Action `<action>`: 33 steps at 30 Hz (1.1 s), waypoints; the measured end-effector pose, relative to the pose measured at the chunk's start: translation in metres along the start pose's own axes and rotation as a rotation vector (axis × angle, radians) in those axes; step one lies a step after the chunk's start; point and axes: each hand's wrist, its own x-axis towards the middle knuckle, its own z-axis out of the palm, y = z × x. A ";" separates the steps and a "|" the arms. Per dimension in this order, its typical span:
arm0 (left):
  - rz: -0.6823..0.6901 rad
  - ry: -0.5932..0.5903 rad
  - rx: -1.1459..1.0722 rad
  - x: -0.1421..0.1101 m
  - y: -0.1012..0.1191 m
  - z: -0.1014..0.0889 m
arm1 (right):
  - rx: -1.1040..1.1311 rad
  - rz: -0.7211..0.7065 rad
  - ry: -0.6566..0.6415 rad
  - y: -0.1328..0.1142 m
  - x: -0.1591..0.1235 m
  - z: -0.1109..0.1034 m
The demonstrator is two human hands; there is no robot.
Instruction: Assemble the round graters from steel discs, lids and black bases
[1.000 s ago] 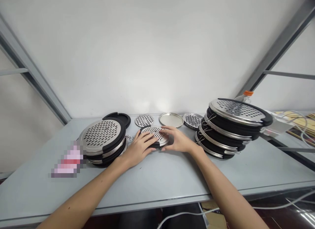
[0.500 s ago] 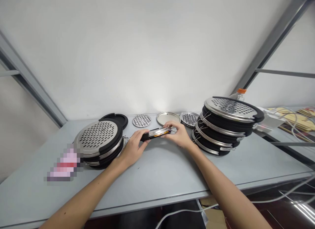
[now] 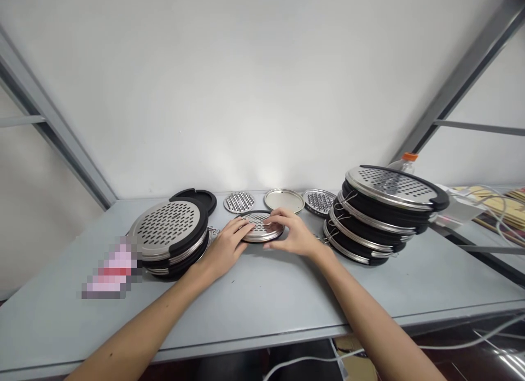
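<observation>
A round steel grater (image 3: 260, 226) with a dark rim lies flat on the grey table (image 3: 262, 299), held between both hands. The fingers of my left hand (image 3: 227, 247) rest on its left side. My right hand (image 3: 293, 233) covers its right side, and the hands hide part of its perforated face. To the left of my left hand stands a low stack of black-rimmed round graters (image 3: 166, 228). A taller, leaning stack of the same kind (image 3: 388, 189) stands to the right of my right hand.
Along the back edge lie a black lid (image 3: 192, 199), a small grater plate (image 3: 238, 202), a plain steel disc (image 3: 284, 200) and another grater plate (image 3: 319, 201). Behind the right stack are an orange-capped bottle (image 3: 404, 163) and a white power strip (image 3: 459, 209) with cables. A pixelated pink-and-red object (image 3: 110, 271) lies at front left.
The grater, tilted on edge between my hands half a second ago, now lies flat on the table again. Both hands have lowered with it.
</observation>
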 end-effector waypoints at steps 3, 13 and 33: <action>-0.001 -0.047 -0.013 -0.001 -0.005 0.002 | -0.013 0.058 -0.102 0.006 -0.002 -0.004; -0.104 -0.163 -0.038 -0.002 0.006 -0.005 | -0.026 0.156 -0.212 0.018 -0.005 0.000; -0.212 -0.120 0.010 -0.007 0.009 0.004 | -0.086 0.121 -0.250 0.010 -0.006 -0.001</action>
